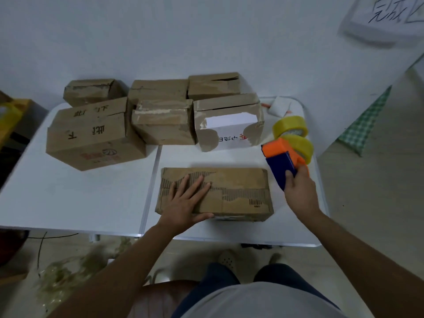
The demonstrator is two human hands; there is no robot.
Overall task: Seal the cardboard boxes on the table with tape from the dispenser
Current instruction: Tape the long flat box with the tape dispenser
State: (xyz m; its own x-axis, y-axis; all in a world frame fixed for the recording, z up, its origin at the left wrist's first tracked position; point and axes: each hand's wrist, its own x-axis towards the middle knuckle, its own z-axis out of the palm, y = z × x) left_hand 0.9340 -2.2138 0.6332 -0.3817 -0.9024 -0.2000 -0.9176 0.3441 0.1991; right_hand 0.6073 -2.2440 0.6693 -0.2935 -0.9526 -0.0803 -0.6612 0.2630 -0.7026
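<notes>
Pressing flat on the nearest cardboard box [214,193], the left hand [183,201] lies with fingers straight and spread across the lid, thumb hooked over the near edge. That box sits at the front of the white worktop [75,198], its top skin torn down to the ribbed core, so it is probably light and gives a little under pressure; a flat palm over the seam suits it better than a squeeze at the corners. The right hand [299,191] curls round the handle of the orange and blue tape dispenser [283,158], held just past the box's right end and raised off the surface, wrist cocked so the yellow roll faces away. The dispenser looks rigid and easy to steer by the handle. Whether a free tape end hangs ready I cannot tell, as the picture is soft there. A spare tape roll [290,127] lies behind it, and more worn boxes [160,115] crowd the back.
</notes>
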